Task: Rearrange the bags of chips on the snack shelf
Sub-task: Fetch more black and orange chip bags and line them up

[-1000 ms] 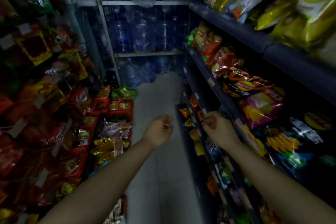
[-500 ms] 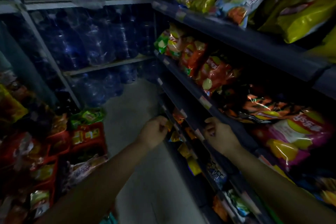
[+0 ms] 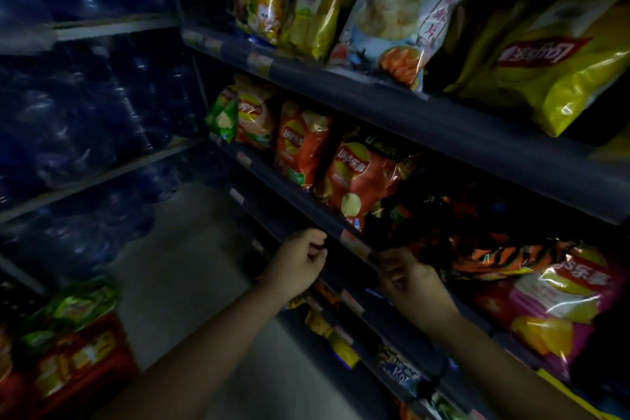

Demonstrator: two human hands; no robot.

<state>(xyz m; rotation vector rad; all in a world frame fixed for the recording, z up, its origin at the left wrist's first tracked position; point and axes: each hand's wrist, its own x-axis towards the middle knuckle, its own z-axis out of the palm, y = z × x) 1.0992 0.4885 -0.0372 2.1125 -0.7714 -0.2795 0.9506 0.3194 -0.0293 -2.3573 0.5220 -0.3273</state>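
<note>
The snack shelf fills the right side, dimly lit. Its middle level holds orange chip bags, a green bag, a dark orange-striped bag and a pink bag. The upper level carries yellow bags and a white prawn-cracker bag. My left hand hovers curled just off the middle shelf's front edge, holding nothing. My right hand rests at that edge by a price tag, fingers bent toward the dark striped bag; whether it grips anything is unclear.
Racks of large blue water bottles stand at the aisle's far end. Red and green snack packs sit low on the left. Bare grey floor runs between. Lower shelf levels hold small packets.
My view has swung right and up toward the snack shelf. Both hands have risen from the lower shelf edge to the middle shelf's front edge.
</note>
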